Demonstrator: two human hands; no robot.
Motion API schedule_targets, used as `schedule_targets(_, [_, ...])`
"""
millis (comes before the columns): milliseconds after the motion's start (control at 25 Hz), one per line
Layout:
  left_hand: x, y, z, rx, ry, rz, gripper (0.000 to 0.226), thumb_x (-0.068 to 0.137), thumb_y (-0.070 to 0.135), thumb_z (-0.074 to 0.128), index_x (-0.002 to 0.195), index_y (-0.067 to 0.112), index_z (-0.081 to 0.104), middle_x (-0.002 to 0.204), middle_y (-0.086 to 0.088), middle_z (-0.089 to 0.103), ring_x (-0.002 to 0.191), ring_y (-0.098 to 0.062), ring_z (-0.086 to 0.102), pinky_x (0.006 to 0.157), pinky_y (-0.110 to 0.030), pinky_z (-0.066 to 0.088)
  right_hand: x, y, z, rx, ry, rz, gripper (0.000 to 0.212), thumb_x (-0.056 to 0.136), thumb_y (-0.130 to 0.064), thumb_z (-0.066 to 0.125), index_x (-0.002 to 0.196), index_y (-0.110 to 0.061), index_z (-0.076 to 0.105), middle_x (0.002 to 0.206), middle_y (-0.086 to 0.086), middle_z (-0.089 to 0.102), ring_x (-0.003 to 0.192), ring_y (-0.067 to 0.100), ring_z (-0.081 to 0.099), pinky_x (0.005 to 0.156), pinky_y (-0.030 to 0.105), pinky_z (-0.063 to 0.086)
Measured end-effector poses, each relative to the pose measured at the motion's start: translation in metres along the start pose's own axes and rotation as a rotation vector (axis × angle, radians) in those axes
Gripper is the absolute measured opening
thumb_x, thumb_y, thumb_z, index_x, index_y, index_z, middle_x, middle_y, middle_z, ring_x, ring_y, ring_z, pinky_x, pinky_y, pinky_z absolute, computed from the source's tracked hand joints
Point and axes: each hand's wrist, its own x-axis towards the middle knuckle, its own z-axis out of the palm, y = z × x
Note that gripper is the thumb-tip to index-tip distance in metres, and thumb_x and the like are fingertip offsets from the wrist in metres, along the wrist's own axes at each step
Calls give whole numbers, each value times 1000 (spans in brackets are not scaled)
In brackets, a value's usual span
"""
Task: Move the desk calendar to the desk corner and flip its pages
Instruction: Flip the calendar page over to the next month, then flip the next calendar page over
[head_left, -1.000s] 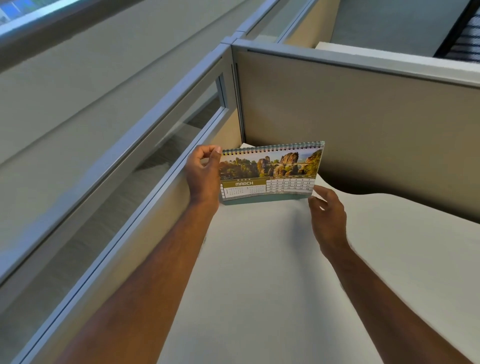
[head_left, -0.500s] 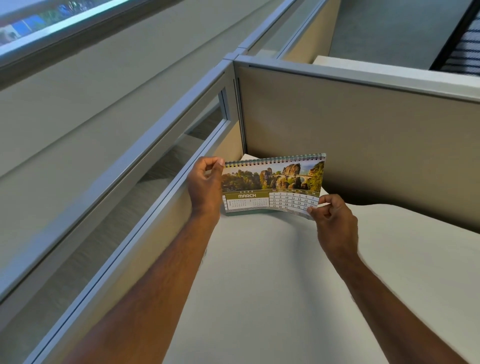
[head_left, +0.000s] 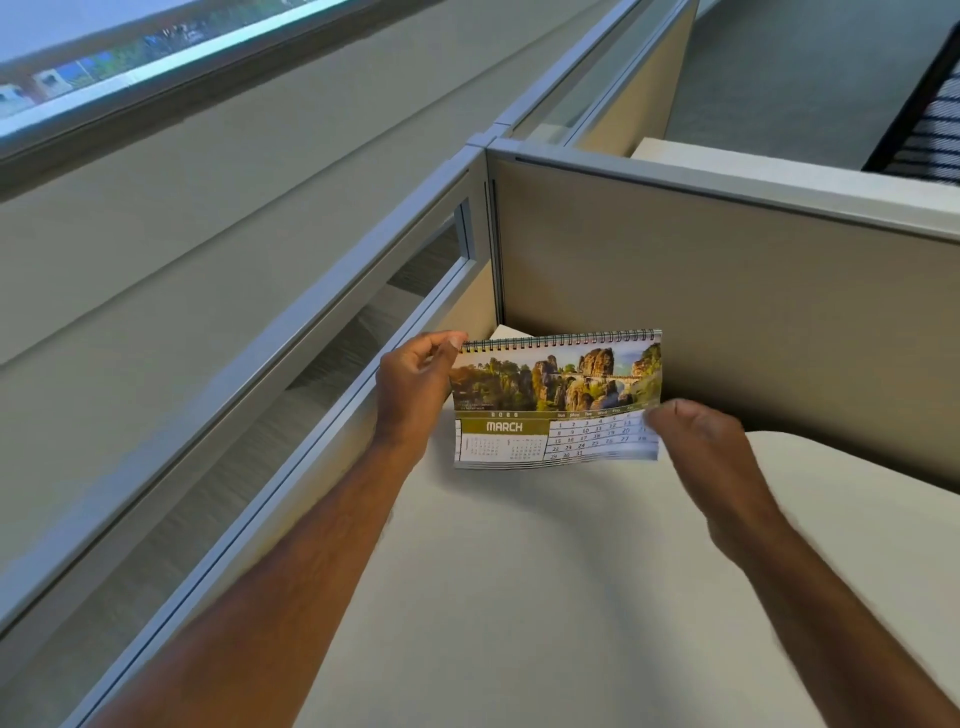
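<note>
From the head view I see the desk calendar (head_left: 556, 402) standing in the far corner of the desk (head_left: 519, 597), where the two partition panels (head_left: 727, 291) meet. Its front page shows MARCH under a photo of rocks and a bridge. My left hand (head_left: 413, 389) is curled at the calendar's upper left corner, with fingertips pinching beside the spiral binding. My right hand (head_left: 701, 447) is blurred; its fingers are closed on the right lower edge of the front page, which bends a little there.
</note>
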Motion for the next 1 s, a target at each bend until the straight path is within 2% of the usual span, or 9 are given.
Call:
schedule_targets(80, [0, -1, -2, -27, -28, -40, 24, 104, 30, 59, 112, 21, 79, 106, 1, 80, 99, -12, 78, 75, -42, 68, -3, -24, -8, 195, -42, -32, 29, 95, -20, 56, 71, -18, 73, 71, -4, 73, 61, 2, 62, 55, 16, 49])
schedule_targets(160, [0, -1, -5, -116, -73, -74, 28, 106, 26, 53, 109, 21, 80, 107, -4, 80, 101, -20, 78, 81, -47, 66, 1, -43, -14, 319, -62, -66, 29, 92, -20, 55, 68, -23, 73, 70, -9, 69, 66, 1, 62, 69, 16, 53])
schedule_targets(280, [1, 1, -7, -154, -79, -81, 29, 100, 26, 53, 105, 16, 80, 107, -4, 80, 106, -24, 76, 90, -45, 63, 19, -60, -22, 527, -57, -14, 11, 84, -30, 59, 82, -22, 66, 94, 1, 70, 95, 15, 69, 98, 32, 52])
schedule_targets(400, [1, -3, -4, -152, -66, -104, 30, 106, 19, 50, 118, 3, 72, 123, -15, 76, 114, -33, 73, 99, -57, 59, 35, -68, -20, 599, -48, 8, 14, 85, -33, 58, 90, -24, 66, 113, 4, 77, 112, 16, 71, 91, 31, 48])
schedule_targets(480, [0, -5, -4, -103, -86, -65, 29, 103, 23, 53, 121, 10, 73, 123, -2, 78, 110, -26, 76, 92, -55, 63, 41, -71, -13, 562, -44, -10, 16, 89, -34, 56, 91, -22, 67, 110, 4, 79, 109, 12, 72, 89, 30, 45])
schedule_targets(640, [2, -4, 3, 27, -14, 3, 9, 101, 31, 65, 97, 29, 73, 89, 33, 73, 83, 3, 77, 75, -37, 68, 46, -72, -3, 492, 0, -53, 34, 95, -44, 49, 87, -22, 73, 106, -6, 80, 103, 2, 72, 91, 26, 39])
schedule_targets(800, [8, -3, 14, -7, 88, -56, 11, 98, 34, 70, 87, 37, 71, 90, 23, 76, 80, -4, 78, 72, -34, 67, 44, -62, 4, 213, 12, -157, 38, 98, -49, 46, 101, -25, 75, 94, -28, 75, 85, -13, 68, 69, 13, 45])
schedule_targets(920, [11, -2, 18, -42, 125, -143, 9, 97, 34, 71, 92, 27, 75, 97, 11, 80, 84, -12, 79, 71, -32, 65, 51, -38, 8, -145, 35, -318, 30, 101, -24, 48, 124, -28, 67, 114, -6, 67, 92, 8, 64, 72, 23, 48])
schedule_targets(1000, [13, 1, 18, -42, 120, -187, 16, 97, 34, 71, 99, 18, 75, 103, 5, 81, 86, -15, 79, 70, -30, 64, 58, -24, 10, -300, 79, -421, 37, 101, -8, 46, 130, -23, 63, 127, 4, 60, 108, 19, 60, 89, 33, 51])
